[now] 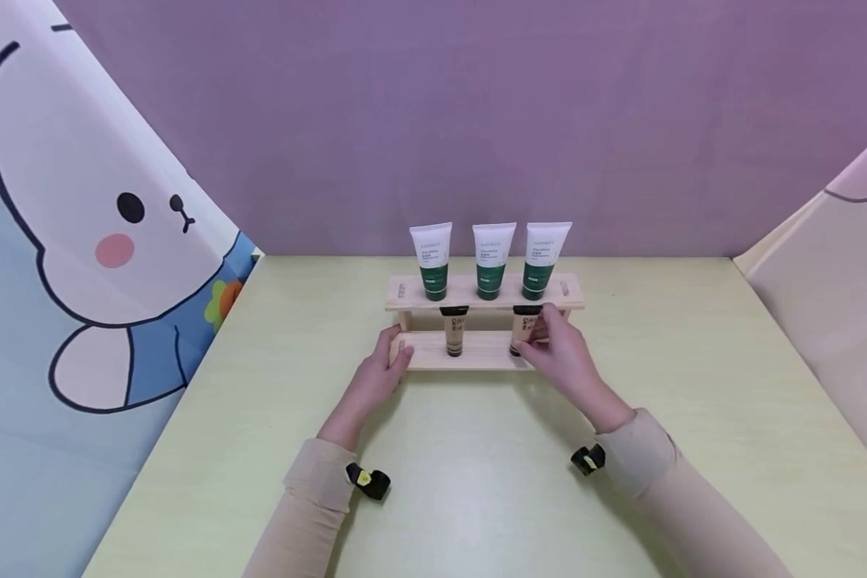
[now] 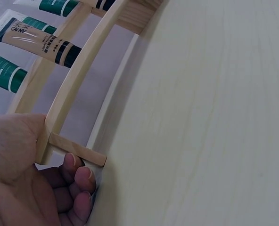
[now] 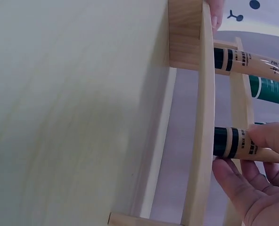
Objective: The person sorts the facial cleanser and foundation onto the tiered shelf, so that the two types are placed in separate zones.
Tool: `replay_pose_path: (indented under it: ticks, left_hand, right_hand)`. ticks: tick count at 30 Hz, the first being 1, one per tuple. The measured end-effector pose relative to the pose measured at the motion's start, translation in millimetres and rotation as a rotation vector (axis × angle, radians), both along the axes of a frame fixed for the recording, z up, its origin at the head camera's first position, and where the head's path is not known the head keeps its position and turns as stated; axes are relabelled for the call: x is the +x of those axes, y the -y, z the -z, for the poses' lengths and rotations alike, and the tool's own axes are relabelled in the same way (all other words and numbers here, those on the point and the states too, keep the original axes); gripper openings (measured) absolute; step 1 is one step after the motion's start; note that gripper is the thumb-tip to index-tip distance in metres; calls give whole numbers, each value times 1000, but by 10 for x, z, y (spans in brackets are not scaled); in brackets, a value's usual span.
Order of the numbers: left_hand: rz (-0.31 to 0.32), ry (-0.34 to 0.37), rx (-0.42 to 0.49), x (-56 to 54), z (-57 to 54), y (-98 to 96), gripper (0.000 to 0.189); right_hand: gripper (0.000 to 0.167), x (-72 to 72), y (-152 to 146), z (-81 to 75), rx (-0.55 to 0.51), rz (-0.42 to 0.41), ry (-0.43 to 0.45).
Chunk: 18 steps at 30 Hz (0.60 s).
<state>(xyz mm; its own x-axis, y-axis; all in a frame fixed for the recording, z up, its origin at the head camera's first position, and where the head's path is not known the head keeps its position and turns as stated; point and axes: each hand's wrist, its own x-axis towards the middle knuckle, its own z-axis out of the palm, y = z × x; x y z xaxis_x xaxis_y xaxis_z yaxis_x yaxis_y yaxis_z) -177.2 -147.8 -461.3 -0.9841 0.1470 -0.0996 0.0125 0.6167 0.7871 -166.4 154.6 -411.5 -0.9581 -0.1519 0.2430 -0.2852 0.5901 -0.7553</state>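
Note:
A two-tier wooden rack (image 1: 486, 353) stands on the table. My left hand (image 1: 378, 376) grips its left end, thumb on the lower shelf; in the left wrist view the fingers (image 2: 84, 180) curl beneath the end. Toward the right of that shelf, my right hand (image 1: 569, 357) pinches a beige squeeze tube (image 1: 522, 327) with a black cap, upright, its cap down at the shelf in the right wrist view. Another beige tube (image 1: 454, 331) stands left of it, untouched. White-and-green tubes (image 1: 491, 253) stand in a row on the upper shelf, slightly tilted.
The pale wood-grain table (image 1: 470, 474) extends in front of the rack and to both sides. Behind it rises a purple backdrop (image 1: 477, 120). A cartoon-printed cloth (image 1: 130, 265) hangs on the left, and a pale cloth (image 1: 838, 265) borders the right side.

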Motion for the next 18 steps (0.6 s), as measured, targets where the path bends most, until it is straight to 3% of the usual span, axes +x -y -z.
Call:
replay_pose_path:
  ticks: [8,14,18]
  left_hand:
    - [-5,18,-6,-4,0,22,58]
    - [-12,2,7,26,-14,101,67]
    - [6,-61,-3,76,-63,148,75]
  right_hand:
    - [41,94,-99,30,4,-5,-3]
    - [34,232,-362,55,127,17,-148]
    - [33,289,-561,48,234,70,-217]
